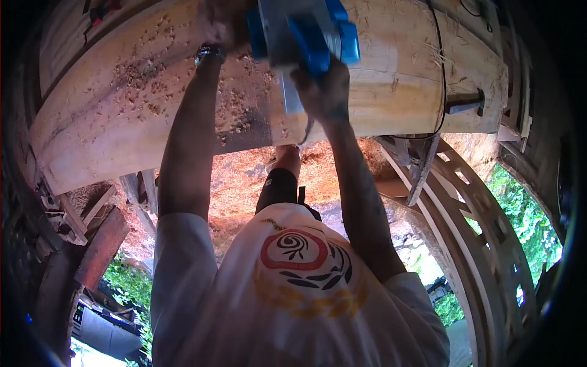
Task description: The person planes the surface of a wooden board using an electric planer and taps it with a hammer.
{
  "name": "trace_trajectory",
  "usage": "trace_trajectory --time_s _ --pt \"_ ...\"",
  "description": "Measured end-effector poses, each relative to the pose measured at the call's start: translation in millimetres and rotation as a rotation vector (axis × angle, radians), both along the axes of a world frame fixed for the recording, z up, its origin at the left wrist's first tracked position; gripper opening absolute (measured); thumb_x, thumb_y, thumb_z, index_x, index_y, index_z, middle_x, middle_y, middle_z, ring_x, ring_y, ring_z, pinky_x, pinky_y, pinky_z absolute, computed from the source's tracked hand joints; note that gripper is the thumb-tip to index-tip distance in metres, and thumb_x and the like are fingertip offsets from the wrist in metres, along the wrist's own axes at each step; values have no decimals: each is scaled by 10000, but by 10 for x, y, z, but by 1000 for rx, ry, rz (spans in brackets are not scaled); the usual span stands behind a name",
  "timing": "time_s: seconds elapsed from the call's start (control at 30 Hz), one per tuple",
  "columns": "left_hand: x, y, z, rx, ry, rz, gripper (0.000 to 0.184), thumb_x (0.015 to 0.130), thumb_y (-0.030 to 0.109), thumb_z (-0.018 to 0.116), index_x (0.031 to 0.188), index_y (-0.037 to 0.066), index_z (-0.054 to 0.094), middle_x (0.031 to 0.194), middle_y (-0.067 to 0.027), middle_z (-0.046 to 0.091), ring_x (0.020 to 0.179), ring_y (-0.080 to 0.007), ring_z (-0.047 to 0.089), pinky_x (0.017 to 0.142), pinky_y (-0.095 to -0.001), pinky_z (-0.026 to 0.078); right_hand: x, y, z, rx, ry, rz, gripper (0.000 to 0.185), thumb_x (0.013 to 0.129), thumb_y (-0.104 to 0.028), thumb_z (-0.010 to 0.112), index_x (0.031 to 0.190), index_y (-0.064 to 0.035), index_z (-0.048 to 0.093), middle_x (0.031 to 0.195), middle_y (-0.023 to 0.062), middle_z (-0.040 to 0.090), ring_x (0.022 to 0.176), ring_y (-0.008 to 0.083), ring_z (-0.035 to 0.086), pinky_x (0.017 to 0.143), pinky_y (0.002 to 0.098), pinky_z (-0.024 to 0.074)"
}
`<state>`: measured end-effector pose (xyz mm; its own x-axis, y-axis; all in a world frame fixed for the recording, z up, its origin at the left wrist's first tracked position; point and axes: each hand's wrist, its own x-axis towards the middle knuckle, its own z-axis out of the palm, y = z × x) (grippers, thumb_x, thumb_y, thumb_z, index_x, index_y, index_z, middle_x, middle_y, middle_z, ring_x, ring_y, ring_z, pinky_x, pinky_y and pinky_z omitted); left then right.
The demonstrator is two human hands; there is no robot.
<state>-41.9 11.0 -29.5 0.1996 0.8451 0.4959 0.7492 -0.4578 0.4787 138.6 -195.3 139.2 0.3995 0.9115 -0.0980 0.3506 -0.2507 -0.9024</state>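
Head cam: blue-and-grey power tool (309, 43) up top, approx. mid-frame, over a broad pale wood piece (391, 92); tilted, a bit blurred, contact w/ the wood can't be told. R hand (330, 92) has its fingers clamped on the tool's blue handle. L hand (223, 24) is just beside the tool's L side, blurred & dark; can't tell if its fingers are apart, together or gripping. Shiny band (209, 52) on L wrist. Wood chips (153, 85) scattered about, mostly L of the tool; dark patch (244, 133) by the near edge. Black cord (441, 55) crosses the wood at R, near a dark block (465, 103). Below: shavings (241, 186) cover the ground, wood supports (423, 171) under the near edge. Far R: curved slotted frame (483, 214), greenery (520, 208) behind.
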Motion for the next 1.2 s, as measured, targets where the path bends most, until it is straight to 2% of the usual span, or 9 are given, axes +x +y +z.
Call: trace_trajectory --time_s 0.23,0.37,0.4,0.53,0.73,0.83,0.93,1.0,1.2 --pt "-332 145 126 -133 210 -122 587 972 373 560 1497 133 450 1504 -219 513 1355 -401 502 1143 -497 406 -28 -304 75 -172 76 31 277 797 -137 663 1041 -6 678 849 236 723 813 402 723 720 448 560" --pt "-824 354 6 -56 338 -140 631 960 376 577 1522 142 410 1511 -229 502 1343 -416 509 1137 -503 414 -308 -1691 255 -161 303 54 313 883 -110 663 1178 -16 618 737 119 678 675 192 706 585 344 531" --pt "-907 439 -27 72 334 -130 502 1016 356 498 1455 112 527 1513 -203 504 1397 -393 460 1175 -505 367 -373 -2036 241 -262 225 54 302 883 -108 675 1162 -9 616 718 115 673 670 196 706 585 337 529" --pt "-680 161 445 -96 269 -21 520 1017 363 498 1472 111 511 1548 -207 465 1422 -412 427 1197 -509 335 -548 -2353 369 -343 222 68 278 848 -87 677 1102 7 614 719 172 673 673 358 738 571 400 541" --pt "-779 278 322 -24 232 -74 562 909 421 624 1388 131 581 1498 -114 524 1423 -333 443 1151 -510 367 -675 -1472 77 -172 124 14 276 796 -72 682 1050 8 612 727 209 667 706 399 727 622 441 553" --pt "-848 333 215 8 414 -73 558 914 409 616 1396 134 569 1496 -117 523 1412 -354 448 1168 -499 361 -637 -699 130 -117 144 -40 261 780 -95 685 1012 7 623 750 243 671 723 431 713 634 460 549" --pt "-769 242 396 -56 247 -62 579 903 413 609 1415 145 565 1482 -120 538 1404 -361 458 1164 -508 364 -529 -77 109 -96 62 -57 204 785 -110 679 946 12 652 767 246 682 738 441 700 653 473 541" --pt "-859 372 108 -17 227 -46 622 880 429 619 1432 147 561 1491 -129 533 1401 -372 459 1157 -511 371 -455 250 -107 197 -37 -20 186 837 -186 679 889 -9 649 681 135 655 626 243 642 593 391 504" --pt "-861 318 206 50 157 -102 566 961 373 540 1454 97 545 1530 -199 493 1429 -398 432 1190 -513 337 -546 -326 -48 18 49 40 186 835 -159 680 951 -19 639 734 133 656 652 222 634 613 387 504"
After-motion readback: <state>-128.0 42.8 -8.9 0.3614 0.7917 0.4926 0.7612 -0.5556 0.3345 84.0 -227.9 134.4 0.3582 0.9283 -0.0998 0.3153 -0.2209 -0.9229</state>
